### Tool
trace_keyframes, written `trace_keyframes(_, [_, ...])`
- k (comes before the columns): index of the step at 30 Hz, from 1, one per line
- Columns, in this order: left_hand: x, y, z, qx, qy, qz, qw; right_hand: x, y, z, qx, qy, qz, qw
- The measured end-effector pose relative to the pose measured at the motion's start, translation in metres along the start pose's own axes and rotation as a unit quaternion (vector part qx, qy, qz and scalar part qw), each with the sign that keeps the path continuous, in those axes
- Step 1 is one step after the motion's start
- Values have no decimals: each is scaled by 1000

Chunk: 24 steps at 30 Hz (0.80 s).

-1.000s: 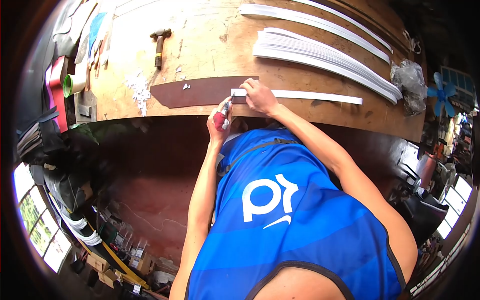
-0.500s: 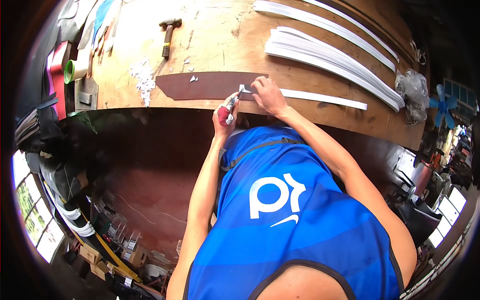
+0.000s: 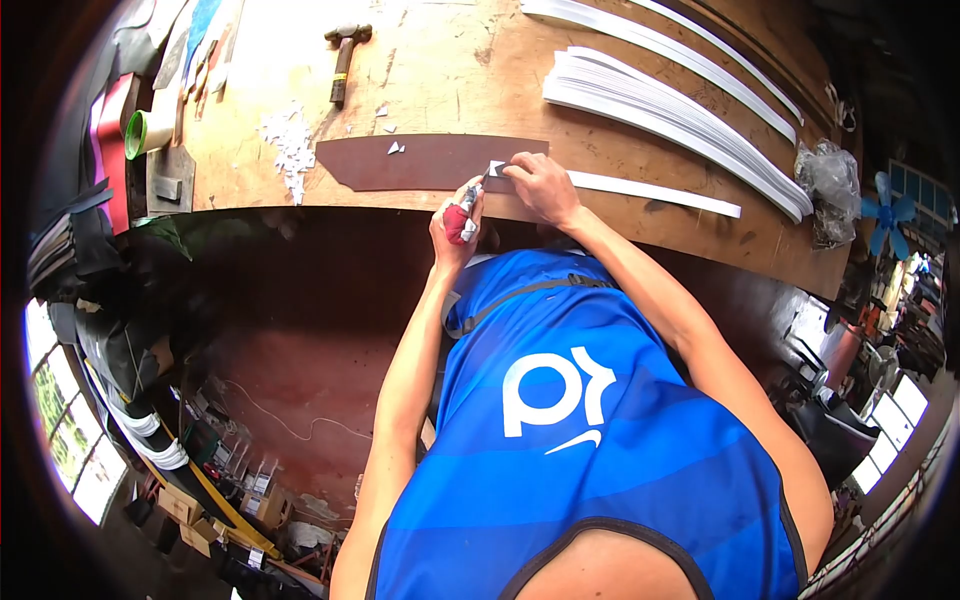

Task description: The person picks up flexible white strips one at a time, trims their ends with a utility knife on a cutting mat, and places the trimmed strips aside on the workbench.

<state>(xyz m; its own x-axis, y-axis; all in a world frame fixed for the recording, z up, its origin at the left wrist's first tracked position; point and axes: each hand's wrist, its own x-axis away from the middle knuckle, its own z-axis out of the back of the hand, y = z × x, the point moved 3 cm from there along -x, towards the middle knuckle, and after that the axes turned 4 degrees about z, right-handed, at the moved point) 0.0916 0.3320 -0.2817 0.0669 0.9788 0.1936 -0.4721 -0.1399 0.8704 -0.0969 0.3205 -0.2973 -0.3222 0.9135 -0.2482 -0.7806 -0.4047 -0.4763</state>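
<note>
My left hand [image 3: 452, 238] is closed round a cutting knife [image 3: 470, 198] whose handle is wrapped in red and white. The blade points up at the end of a white strip [image 3: 655, 192], over a dark brown flat piece [image 3: 420, 165] with one angled end. My right hand [image 3: 545, 188] is closed, its fingertips pressing a small dark flat piece [image 3: 503, 171] onto the strip's end. From under this hand the strip runs right along the table's front edge. Small white offcuts [image 3: 396, 148] lie on the brown piece.
A hammer [image 3: 345, 65] lies at the back of the wooden table [image 3: 450, 90]. White scraps [image 3: 288, 150] are heaped at the left, near a green cup [image 3: 140, 135]. Stacked white strips [image 3: 660, 120] and a clear plastic bag [image 3: 828, 190] occupy the right side.
The knife and left hand have shifted slightly, with the blade now more upright beside the strip's end. My right hand still presses the dark piece. The whole view has tilted a little.
</note>
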Motion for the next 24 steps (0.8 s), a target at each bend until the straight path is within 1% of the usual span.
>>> trace_keyframes(1, [0,-1,0,0,0,0,1000,-1,-1,1,2,6,10,1000])
trace_keyframes(3, [0,0,-1,9,18,-61,998,-3,-3,1,3,11,20,1000])
trace_keyframes(6, [-1,-3,-1,12,25,-79,996,-4,-2,-1,4,-7,26,1000])
trace_keyframes(9, [0,-2,-1,9,16,-64,998,-4,-3,-2,12,-11,20,1000])
trace_keyframes(16, [0,-5,0,32,10,-36,999,-4,-3,-4,28,15,36,999])
trace_keyframes(18, [0,-5,0,7,-15,-2,1000,-4,-3,-5,28,21,40,999])
trace_keyframes(22, [0,-2,0,-2,-17,0,1000,-4,-3,-7,33,12,38,999])
trace_keyframes(24, [-1,2,-1,5,5,-80,997,-4,-3,-8,35,11,37,999])
